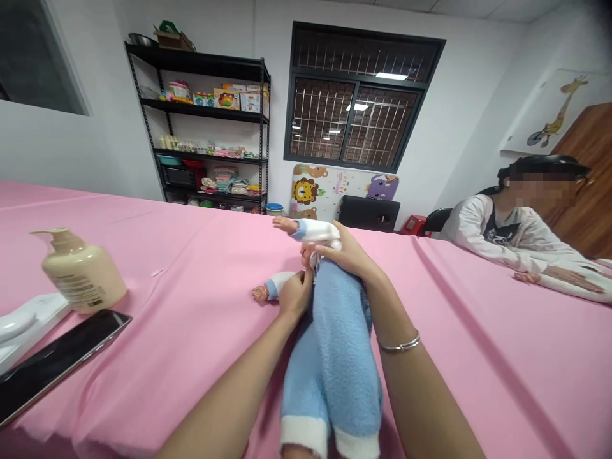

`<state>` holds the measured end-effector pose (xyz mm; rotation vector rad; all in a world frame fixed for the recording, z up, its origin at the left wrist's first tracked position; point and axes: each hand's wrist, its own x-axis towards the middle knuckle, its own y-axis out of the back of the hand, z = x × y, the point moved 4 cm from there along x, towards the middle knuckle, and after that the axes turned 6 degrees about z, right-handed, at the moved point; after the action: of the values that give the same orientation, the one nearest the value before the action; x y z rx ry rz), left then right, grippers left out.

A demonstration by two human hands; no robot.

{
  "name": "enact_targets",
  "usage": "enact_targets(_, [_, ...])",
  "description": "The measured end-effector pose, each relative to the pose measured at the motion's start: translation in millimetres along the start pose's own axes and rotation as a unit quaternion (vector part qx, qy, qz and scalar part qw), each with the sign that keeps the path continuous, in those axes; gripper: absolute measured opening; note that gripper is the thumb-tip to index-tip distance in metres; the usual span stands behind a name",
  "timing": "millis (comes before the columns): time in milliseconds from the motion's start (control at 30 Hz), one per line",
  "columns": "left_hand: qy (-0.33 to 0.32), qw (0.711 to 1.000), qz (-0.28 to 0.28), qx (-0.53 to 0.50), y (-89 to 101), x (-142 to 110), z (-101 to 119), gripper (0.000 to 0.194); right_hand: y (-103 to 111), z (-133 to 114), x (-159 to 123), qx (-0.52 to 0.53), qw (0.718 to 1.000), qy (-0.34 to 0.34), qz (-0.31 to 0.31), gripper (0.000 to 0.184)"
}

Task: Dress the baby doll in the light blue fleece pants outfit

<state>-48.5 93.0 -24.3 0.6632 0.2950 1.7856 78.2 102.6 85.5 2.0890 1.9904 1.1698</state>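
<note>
A baby doll (335,331) in a fuzzy light blue outfit with white cuffs lies on its side on the pink-covered table, its legs toward me. My left hand (296,294) is closed in a pinch at the front edge of the outfit, by the doll's chest. Wrapped over the doll's upper side, close to its raised white sleeve (318,232), is my right hand (351,256), with a silver bangle on the wrist. One doll hand (261,292) rests low on the left. Most of the doll's head is hidden.
Left on the pink tablecloth (191,357) are a pump bottle (86,277), a black phone (57,357) and a white object (33,322). At the right another person (511,223) sits with a hand on a second, white-clothed doll (568,284). A black shelf (201,60) stands behind.
</note>
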Motion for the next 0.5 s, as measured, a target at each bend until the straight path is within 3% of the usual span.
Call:
enact_targets(133, [-0.012, 0.986, -0.042, 0.159, -2.7, -7, 2, 0.057, 18, 32, 6, -0.038, 0.998, -0.021, 0.034, 0.085])
enact_targets(200, [-0.020, 0.982, -0.041, 0.184, -5.3, -9, 3, 0.056, 28, 54, 9, -0.055, 0.995, -0.055, 0.068, 0.093])
enact_targets(300, [-0.026, 0.993, -0.015, 0.118, -7.5, -7, 2, 0.051, 30, 80, 14, 0.019, 0.998, -0.037, 0.054, 0.086])
enact_targets(367, [-0.005, 0.999, -0.004, 0.049, -7.2, -1, -4, 0.062, 21, 93, 15, 0.101, 0.994, -0.022, 0.022, 0.074])
enact_targets(500, [0.011, 0.994, 0.035, -0.106, 2.3, 20, -23, 0.077, -10, 116, 9, 0.180, 0.976, -0.119, 0.007, 0.063])
